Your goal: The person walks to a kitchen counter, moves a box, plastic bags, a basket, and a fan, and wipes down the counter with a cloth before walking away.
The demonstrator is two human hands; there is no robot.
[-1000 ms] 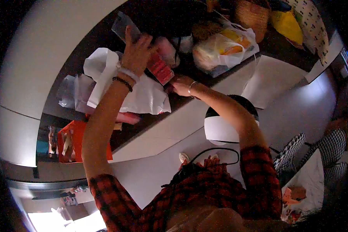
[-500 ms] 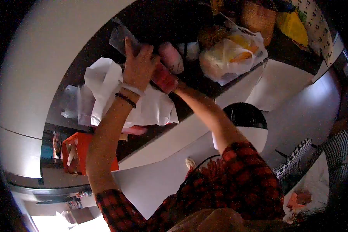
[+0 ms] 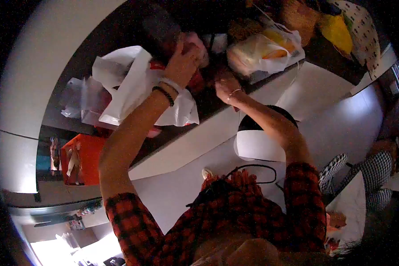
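Observation:
My left hand (image 3: pixel 181 68), with a dark bead bracelet and a pale band at the wrist, is closed around part of a clear plastic bag (image 3: pixel 160 23) that stretches up and left. Something reddish (image 3: pixel 196 82) shows under that hand; its kind is unclear. A pink rounded item (image 3: pixel 196 44) lies just beyond the fingers. Below the left wrist a crumpled white plastic bag (image 3: pixel 128 95) with a red print spreads over the counter. My right hand (image 3: pixel 227 86), wearing a thin bracelet, is near the counter edge, apart from the left; its fingers are dark and blurred.
A white carrier bag with orange and yellow contents (image 3: pixel 268 51) stands on the dark counter (image 3: pixel 115 37). An orange-red box (image 3: pixel 91 155) and clear bags (image 3: pixel 82 99) are at the left. A round black-and-white bin (image 3: pixel 259 144) stands below; checked slippers (image 3: pixel 374 170) are at the right.
My right hand has drawn away from the left, towards the carrier bag and counter edge. My left hand and the clear bag have shifted right, close to the pink item.

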